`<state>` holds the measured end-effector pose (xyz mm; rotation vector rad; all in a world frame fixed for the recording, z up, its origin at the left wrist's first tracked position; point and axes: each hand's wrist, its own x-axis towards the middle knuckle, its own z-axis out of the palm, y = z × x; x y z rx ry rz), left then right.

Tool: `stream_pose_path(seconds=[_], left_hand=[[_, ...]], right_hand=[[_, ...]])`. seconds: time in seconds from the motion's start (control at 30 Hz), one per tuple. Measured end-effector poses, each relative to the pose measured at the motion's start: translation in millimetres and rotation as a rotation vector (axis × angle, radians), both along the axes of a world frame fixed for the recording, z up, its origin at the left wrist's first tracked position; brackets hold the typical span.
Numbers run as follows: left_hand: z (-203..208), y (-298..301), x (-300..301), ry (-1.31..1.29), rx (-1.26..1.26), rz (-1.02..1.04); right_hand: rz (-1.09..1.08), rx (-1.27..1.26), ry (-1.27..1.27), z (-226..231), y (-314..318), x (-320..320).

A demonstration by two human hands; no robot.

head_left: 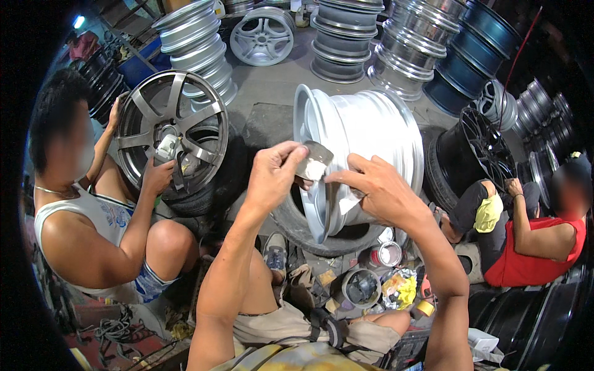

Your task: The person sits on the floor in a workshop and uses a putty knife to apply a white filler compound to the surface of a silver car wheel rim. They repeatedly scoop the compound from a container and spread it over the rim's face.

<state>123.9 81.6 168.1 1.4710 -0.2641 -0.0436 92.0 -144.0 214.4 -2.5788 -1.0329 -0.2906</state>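
Note:
My left hand pinches a small grey metal plate with a dab of white paste on it. The plate hangs over the near rim of a silver wheel rim, which lies on its side on a tyre. My right hand is just to the right of the plate, its index finger pointing at the paste. Under its curled fingers shows a small white flat piece, which it appears to hold; its kind is unclear.
At left a person in a white tank top holds a power tool at a dark spoked rim. Another person in red sits at right by a black rim. Rims stand stacked behind. Near my feet are an open can and a bucket.

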Motion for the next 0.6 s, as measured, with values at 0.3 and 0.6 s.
stream_pose_path(seconds=[0.3,0.6], left_hand=[[6.2,5.6,2.6,-0.057,0.048,0.057],[7.5,12.7,0.5,-0.071,0.081,0.066]], right_hand=[[-0.264,0.086,0.040,-3.3,-63.5,103.4],[-0.292,0.002,0.038,-18.6,-60.0,104.4]])
